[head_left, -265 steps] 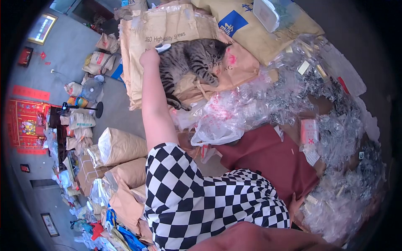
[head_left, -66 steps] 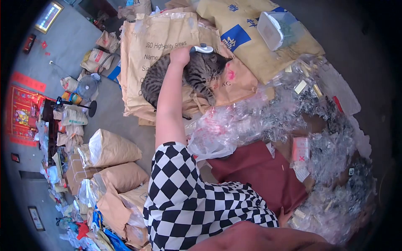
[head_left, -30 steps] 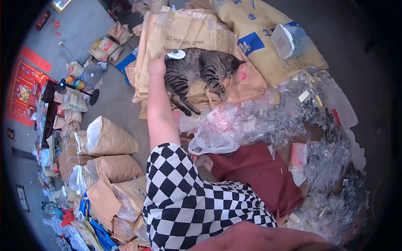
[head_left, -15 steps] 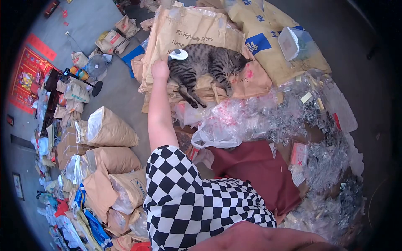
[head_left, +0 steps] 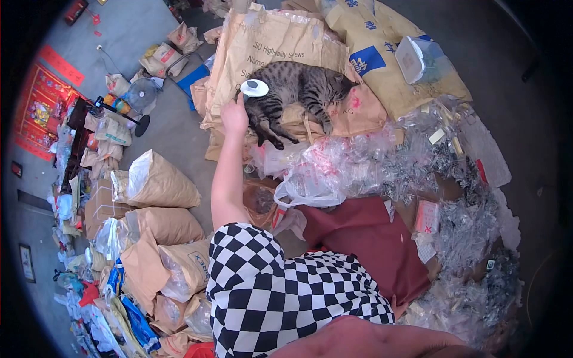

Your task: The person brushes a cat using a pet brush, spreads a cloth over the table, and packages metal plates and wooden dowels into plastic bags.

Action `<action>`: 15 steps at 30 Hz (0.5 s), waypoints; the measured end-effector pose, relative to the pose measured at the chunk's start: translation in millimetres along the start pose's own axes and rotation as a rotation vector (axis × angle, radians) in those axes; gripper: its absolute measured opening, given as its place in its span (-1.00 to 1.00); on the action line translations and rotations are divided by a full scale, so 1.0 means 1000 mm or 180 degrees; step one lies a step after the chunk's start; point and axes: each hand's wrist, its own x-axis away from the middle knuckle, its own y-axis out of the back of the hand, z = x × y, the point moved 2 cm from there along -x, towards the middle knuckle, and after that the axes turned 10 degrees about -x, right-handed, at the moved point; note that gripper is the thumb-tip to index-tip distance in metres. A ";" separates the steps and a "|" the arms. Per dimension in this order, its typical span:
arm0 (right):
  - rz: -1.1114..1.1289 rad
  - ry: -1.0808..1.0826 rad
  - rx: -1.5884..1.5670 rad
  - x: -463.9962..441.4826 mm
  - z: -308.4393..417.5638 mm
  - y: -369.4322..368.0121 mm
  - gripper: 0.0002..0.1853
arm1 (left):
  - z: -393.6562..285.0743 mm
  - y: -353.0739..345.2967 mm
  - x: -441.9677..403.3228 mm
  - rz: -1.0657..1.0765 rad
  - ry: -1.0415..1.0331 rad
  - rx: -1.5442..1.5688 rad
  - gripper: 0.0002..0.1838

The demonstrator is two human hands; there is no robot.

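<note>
A grey tabby cat (head_left: pixel 289 83) with dark stripes lies on its side on stacked brown paper sacks (head_left: pixel 277 36), head to the right and hind legs toward me. My left hand (head_left: pixel 234 116) reaches up from the checkered sleeve, its fingers closed around the handle of a white pet brush (head_left: pixel 255 88). The oval brush head, with a grey button on its back, rests at the cat's rump. Its bristle side is hidden, and most of the handle is covered by my fingers. My right hand is out of view.
Crinkled clear plastic bags (head_left: pixel 370 161) spread below and right of the cat. A clear plastic tub (head_left: pixel 412 59) sits on a yellow sack (head_left: pixel 370 24). Full paper sacks (head_left: pixel 158 182) stand at left, near a black stand (head_left: pixel 140 125). Dark red cloth (head_left: pixel 364 238) lies in front of me.
My left hand and the brush have shifted slightly down toward the cat's hind legs. The cat's hind legs have moved a little, while the view has tilted slightly.
</note>
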 end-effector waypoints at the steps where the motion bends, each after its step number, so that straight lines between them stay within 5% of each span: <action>1: -0.0044 0.0007 -0.0006 0.000 -0.002 0.000 -0.28 | -0.002 0.003 0.006 0.0000 -0.0002 -0.0008 -0.54; 12: -0.0046 -0.0079 -0.0058 0.006 0.012 0.001 -0.30 | 0.003 0.039 0.048 0.0712 0.0280 0.0549 -0.50; 15: -0.0208 0.0150 -0.0076 0.004 0.007 -0.001 -0.32 | 0.001 0.059 0.027 0.0170 0.0376 0.0547 -0.51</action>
